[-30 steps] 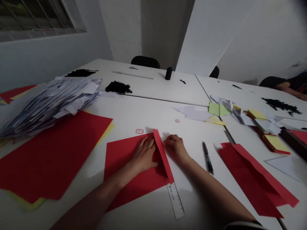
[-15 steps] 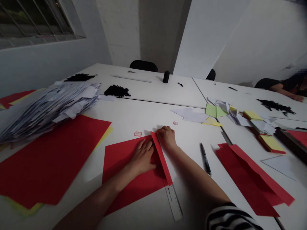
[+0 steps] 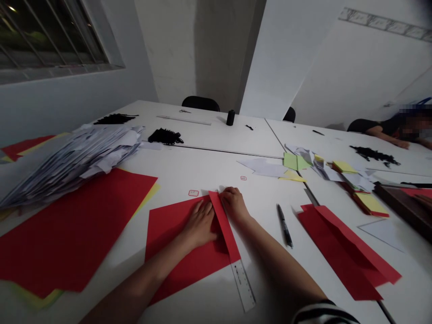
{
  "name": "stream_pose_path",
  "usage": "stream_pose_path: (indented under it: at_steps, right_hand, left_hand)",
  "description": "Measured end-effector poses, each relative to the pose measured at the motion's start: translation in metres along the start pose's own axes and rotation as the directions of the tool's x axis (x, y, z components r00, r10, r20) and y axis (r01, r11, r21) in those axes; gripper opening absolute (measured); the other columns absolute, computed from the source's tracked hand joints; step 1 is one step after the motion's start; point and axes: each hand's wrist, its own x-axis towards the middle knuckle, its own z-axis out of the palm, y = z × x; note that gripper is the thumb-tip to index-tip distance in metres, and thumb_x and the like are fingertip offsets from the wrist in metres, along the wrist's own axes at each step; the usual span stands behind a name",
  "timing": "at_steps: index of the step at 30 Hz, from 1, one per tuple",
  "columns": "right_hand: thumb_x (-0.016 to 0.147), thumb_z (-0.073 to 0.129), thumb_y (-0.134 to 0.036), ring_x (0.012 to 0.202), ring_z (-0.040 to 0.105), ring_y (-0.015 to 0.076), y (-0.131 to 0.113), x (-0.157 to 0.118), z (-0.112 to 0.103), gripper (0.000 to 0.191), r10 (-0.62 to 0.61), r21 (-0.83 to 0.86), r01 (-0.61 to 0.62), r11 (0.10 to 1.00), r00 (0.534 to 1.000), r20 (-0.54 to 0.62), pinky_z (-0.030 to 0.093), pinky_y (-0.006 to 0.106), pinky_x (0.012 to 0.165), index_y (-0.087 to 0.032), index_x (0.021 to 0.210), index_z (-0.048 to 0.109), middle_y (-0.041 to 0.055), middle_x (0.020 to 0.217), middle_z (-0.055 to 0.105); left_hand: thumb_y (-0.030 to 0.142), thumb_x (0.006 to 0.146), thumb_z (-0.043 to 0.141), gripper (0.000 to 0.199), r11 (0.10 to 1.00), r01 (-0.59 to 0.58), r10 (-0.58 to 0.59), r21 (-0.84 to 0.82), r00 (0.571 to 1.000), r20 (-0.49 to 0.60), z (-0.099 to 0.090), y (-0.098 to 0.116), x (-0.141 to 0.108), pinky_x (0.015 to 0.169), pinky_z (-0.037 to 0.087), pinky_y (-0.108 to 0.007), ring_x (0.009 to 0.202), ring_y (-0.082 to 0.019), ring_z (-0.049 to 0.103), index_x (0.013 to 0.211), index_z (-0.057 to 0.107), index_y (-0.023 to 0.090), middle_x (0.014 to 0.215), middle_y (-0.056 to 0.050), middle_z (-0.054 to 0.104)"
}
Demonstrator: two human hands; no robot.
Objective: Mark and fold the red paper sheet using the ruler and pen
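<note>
A red sheet of paper [image 3: 168, 240] lies in front of me, a narrow strip along its right edge folded up and over. My left hand [image 3: 200, 226] rests flat on the sheet with fingers stretched out, its fingertips close to the folded strip. At the far end of the fold, my right hand [image 3: 233, 204] has its fingers curled against the paper's edge. A clear ruler [image 3: 243, 285] runs along the fold; its near end sticks out past the paper, and the rest is covered by the strip.
On the left, more red sheets [image 3: 81, 234] lie beside a tall heap of white papers [image 3: 81, 162]. To the right are a black pen [image 3: 285, 226] and folded red paper [image 3: 340, 252]. A black thread spool [image 3: 231, 118] stands farther back. Another person's arm [image 3: 384, 135] rests at far right.
The folded strip lies flatter over the ruler, whose near end shows a little more. Both hands keep nearly the same place on the paper. The view has tilted slightly upward.
</note>
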Motion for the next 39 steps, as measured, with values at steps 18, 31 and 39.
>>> stream_pose_path:
  at_steps: [18, 31, 39]
  right_hand:
    - [0.088, 0.052, -0.011, 0.087, 0.053, 0.0206, -0.010, -0.093, -0.030, 0.022, -0.070, 0.003, 0.070, 0.998, 0.996, -0.049, 0.045, 0.034, 0.076, -0.022, 0.091, 0.071, 0.0070, 0.092, 0.060]
    - [0.095, 0.041, -0.031, 0.075, 0.053, 0.0218, -0.013, -0.173, -0.039, 0.019, -0.218, 0.087, 0.222, 0.971, 0.974, -0.055, 0.046, 0.034, 0.063, -0.024, 0.094, 0.059, 0.0068, 0.083, 0.056]
    - [0.092, 0.052, -0.027, 0.080, 0.051, 0.0188, -0.012, -0.164, -0.040, 0.010, -0.147, 0.030, 0.149, 0.988, 0.987, -0.057, 0.045, 0.030, 0.071, -0.023, 0.088, 0.060, 0.0038, 0.083, 0.057]
  left_hand:
    - [0.030, 0.067, 0.058, 0.073, 0.999, -0.020, 0.020, 0.036, 1.000, 0.013, -0.002, 0.000, 0.001, 0.116, 0.011, -0.050, 0.139, -0.031, 0.030, 0.136, 0.038, 0.016, 0.144, -0.016, 0.042]
    - [0.025, 0.062, 0.062, 0.087, 0.997, 0.060, -0.063, 0.049, 0.995, 0.074, 0.001, -0.009, -0.004, 0.117, 0.015, -0.052, 0.142, -0.034, 0.020, 0.144, 0.032, 0.014, 0.152, -0.016, 0.030]
    - [0.029, 0.064, 0.056, 0.076, 0.970, 0.050, -0.065, 0.239, 0.996, 0.055, 0.005, -0.029, 0.014, 0.114, 0.025, -0.051, 0.139, -0.036, 0.028, 0.136, 0.046, 0.009, 0.148, -0.018, 0.038]
